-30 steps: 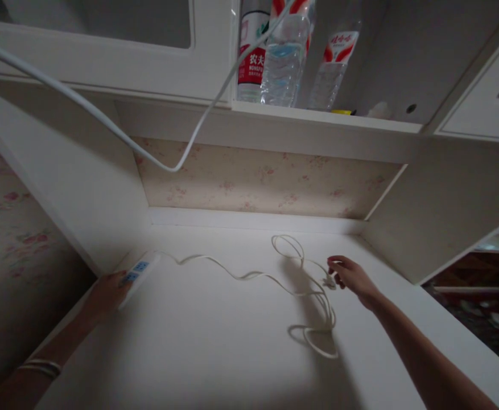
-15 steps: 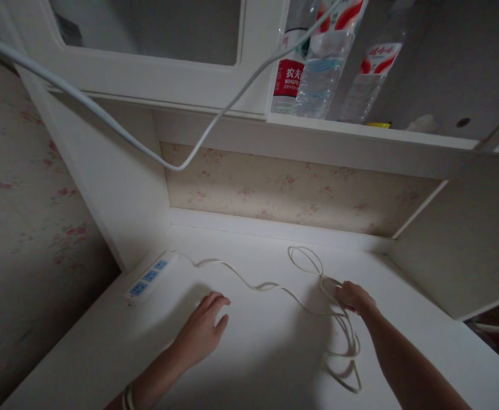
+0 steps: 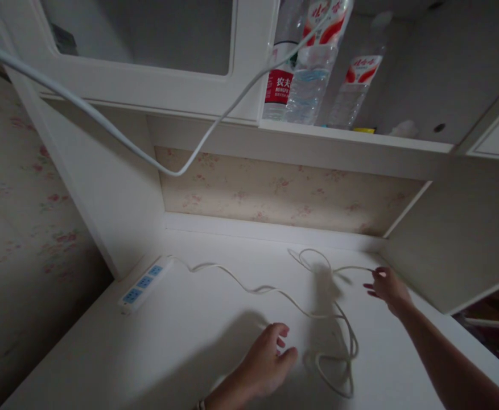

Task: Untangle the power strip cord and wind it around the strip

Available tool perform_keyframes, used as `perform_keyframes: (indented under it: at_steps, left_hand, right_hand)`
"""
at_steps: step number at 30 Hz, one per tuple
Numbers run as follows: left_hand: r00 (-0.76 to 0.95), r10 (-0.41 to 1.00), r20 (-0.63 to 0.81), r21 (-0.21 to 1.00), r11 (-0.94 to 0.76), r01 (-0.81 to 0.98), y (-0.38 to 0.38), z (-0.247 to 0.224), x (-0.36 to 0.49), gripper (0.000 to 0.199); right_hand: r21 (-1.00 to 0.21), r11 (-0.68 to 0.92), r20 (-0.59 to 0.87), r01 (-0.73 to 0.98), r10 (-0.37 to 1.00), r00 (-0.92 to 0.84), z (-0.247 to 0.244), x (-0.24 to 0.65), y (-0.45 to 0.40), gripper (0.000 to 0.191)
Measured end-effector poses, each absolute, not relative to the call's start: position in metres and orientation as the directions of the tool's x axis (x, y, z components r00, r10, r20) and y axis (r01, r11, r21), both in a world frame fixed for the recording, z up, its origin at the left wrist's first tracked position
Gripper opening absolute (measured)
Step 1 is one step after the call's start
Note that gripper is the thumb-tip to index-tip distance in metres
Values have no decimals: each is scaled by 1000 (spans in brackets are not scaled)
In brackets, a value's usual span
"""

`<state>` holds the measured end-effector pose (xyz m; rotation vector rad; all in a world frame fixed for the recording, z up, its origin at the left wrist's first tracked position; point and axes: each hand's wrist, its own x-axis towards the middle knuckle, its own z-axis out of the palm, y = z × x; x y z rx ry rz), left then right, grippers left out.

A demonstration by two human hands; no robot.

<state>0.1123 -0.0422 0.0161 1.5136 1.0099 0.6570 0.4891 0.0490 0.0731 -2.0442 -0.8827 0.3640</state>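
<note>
A long white cord (image 3: pixel 266 289) runs over the white desktop from a power strip (image 3: pixel 140 285) with blue socket faces at the left. Loops of it lie at the right, some near the back edge and some nearer the front. Thumb and index finger of my right hand (image 3: pixel 388 289) pinch the cord at the far right, with the other fingers spread. My left hand (image 3: pixel 270 356) is above the desk, left of the front loops, thumb and fingers apart and nothing between them.
A thick white cable (image 3: pixel 174 172) hangs across the upper view. Above the desk, a cabinet shelf (image 3: pixel 355 136) holds plastic bottles (image 3: pixel 311 80) and a small yellow item (image 3: pixel 364 130). Side panels (image 3: pixel 104 171) bound the desk, and patterned wallpaper covers the back.
My right hand has moved right, drawing a stretch of cord with it and loosening the loops. My left hand has shifted right and toward the front. The view has tilted slightly.
</note>
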Motion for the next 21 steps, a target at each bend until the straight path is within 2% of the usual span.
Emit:
perform_keyframes:
  at_steps: [2,4,7,9,11,15,17,21]
  left_hand:
    - [497,860,-119,981,25,191,-43,17,121,41]
    - [506,854,-121,986,44,162,-44,17,128,41]
    - [511,848,-137,987,76,138,-46,17,137,49]
    - [527,838,-143,989,94,118,-49,19,142,59]
    - [548,821,-162,987,128,99,-52,23,146,74]
    - [534,823,-193,978,205,38,-52,31,156,97]
    - [503,838,-210,964,262,-33,-48,34,162,99]
    - [474,857,-203,878,374,-300,-40,42,169,99]
  right_hand:
    - [-888,-236,145,395,672,727,91,492,48,19]
    - [-951,27,258,309,623,739,115,488,46,19]
    - [-888,428,396,169,523,755,156,472,42,19]
    - [-826,553,426,111,484,765,182,452,38,19]
    - [-803,595,427,31,538,727,204,427,34,17]
    - [-806,565,352,-174,695,627,235,365,24,14]
    - [-792,537,314,-292,767,559,244,335,19,12]
    - [-773,405,273,-488,907,320,253,282,17,10]
